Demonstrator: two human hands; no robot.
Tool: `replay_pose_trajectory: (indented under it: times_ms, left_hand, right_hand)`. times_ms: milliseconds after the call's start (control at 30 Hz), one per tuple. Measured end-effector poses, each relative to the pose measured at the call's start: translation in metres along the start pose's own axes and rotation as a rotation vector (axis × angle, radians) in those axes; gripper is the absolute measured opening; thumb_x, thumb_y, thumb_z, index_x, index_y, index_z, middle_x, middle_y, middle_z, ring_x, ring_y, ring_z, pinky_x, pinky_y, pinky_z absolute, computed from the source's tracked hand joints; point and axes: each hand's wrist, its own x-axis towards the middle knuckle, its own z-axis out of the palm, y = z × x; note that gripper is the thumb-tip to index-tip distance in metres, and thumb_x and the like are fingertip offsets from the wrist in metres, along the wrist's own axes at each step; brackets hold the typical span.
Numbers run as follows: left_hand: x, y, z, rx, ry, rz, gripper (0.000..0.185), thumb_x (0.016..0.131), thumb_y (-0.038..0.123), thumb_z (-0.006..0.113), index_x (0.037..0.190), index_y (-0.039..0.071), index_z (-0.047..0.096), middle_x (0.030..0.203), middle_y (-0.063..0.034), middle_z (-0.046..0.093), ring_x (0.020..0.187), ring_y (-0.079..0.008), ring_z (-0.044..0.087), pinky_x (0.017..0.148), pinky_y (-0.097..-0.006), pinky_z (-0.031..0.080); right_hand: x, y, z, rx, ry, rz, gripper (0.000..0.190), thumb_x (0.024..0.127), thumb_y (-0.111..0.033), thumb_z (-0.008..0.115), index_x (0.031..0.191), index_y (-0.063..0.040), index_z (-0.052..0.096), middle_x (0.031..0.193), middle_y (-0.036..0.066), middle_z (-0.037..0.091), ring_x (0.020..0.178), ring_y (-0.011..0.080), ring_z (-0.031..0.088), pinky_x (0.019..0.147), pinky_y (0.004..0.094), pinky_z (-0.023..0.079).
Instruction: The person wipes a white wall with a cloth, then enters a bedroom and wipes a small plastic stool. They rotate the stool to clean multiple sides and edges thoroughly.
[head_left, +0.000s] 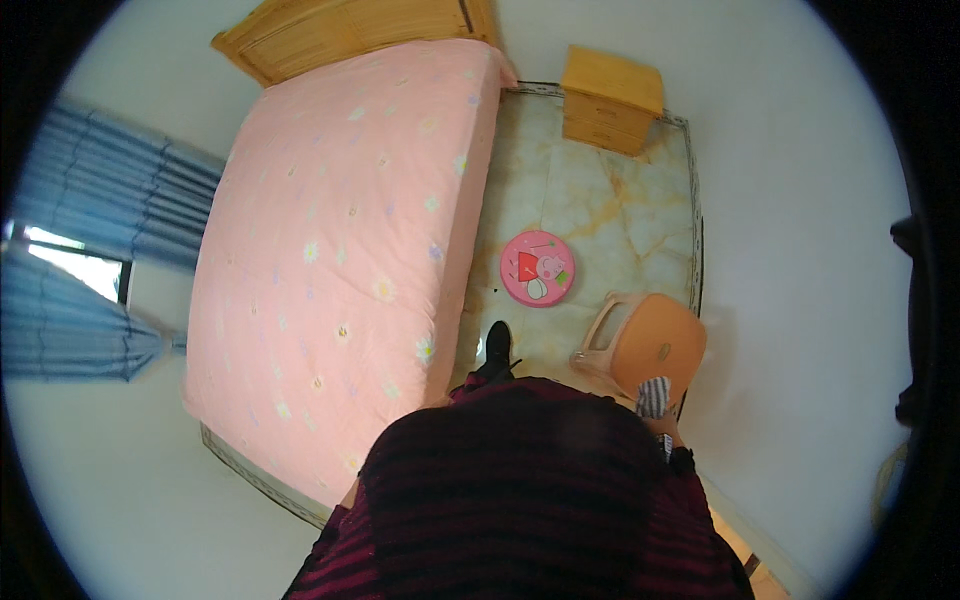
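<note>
At the lower right, my right hand (664, 424) is partly hidden by my body and has a wristwatch (666, 448) at the wrist. It holds a grey-and-white striped cloth (653, 397), which hangs over the near edge of an orange plastic stool (660, 337). Only a sliver of skin by the sleeve shows of my left arm, beside the bed's near edge; my left hand (350, 495) is mostly hidden behind my torso. On the floor ahead lies a round pink stool or cushion (537, 268) with a cartoon pig on top.
A bed (337, 225) with a pink floral sheet and a wooden headboard (360, 34) fills the left side. Against the far wall stands a wooden nightstand (611, 97) with drawers. Blue curtains (112, 187) flank a window. My black shoe (498, 345) is on the marble-patterned floor (592, 202).
</note>
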Motion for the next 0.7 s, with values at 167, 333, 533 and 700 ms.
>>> replay_pose_trajectory:
  times_ms: [167,333,533,700]
  left_hand:
    - [0.080,0.056,-0.087,0.180,-0.078,0.006,0.033,0.107,0.031,0.069,0.121,0.001,0.069,0.106,-0.0100,0.074,0.102,-0.0192,0.069,0.089,-0.0365,0.056]
    - [0.177,0.125,-0.142,0.500,-0.030,0.153,0.032,0.104,0.031,0.072,0.112,0.000,0.069,0.098,-0.0164,0.076,0.089,-0.0263,0.073,0.081,-0.0394,0.058]
    - [0.279,0.217,-0.118,0.549,-0.005,0.347,0.027,0.104,0.026,0.070,0.109,0.000,0.066,0.089,-0.0117,0.074,0.078,-0.0206,0.072,0.073,-0.0355,0.058]
    - [0.264,0.295,-0.040,0.504,-0.243,0.517,0.025,0.106,0.024,0.068,0.113,0.000,0.066,0.096,-0.0115,0.074,0.084,-0.0185,0.072,0.078,-0.0345,0.059]
  right_hand:
    - [0.015,0.009,0.021,-0.021,-0.008,0.135,0.082,0.077,-0.069,0.083,0.101,0.009,0.072,0.097,0.028,0.075,0.089,0.0364,0.074,0.073,0.0533,0.056]
    - [0.031,0.020,0.021,0.066,0.134,0.149,0.072,0.082,-0.052,0.079,0.125,0.005,0.071,0.080,0.027,0.070,0.077,0.0438,0.069,0.073,0.0552,0.055]
    - [0.021,0.032,0.000,0.349,0.731,0.340,0.081,0.083,-0.058,0.076,0.118,0.014,0.066,0.106,0.035,0.073,0.106,0.0466,0.072,0.088,0.0531,0.057]
    - [-0.029,0.063,-0.026,0.498,0.687,0.466,0.081,0.083,-0.056,0.078,0.122,0.014,0.065,0.116,0.037,0.071,0.115,0.0484,0.070,0.094,0.0535,0.056]
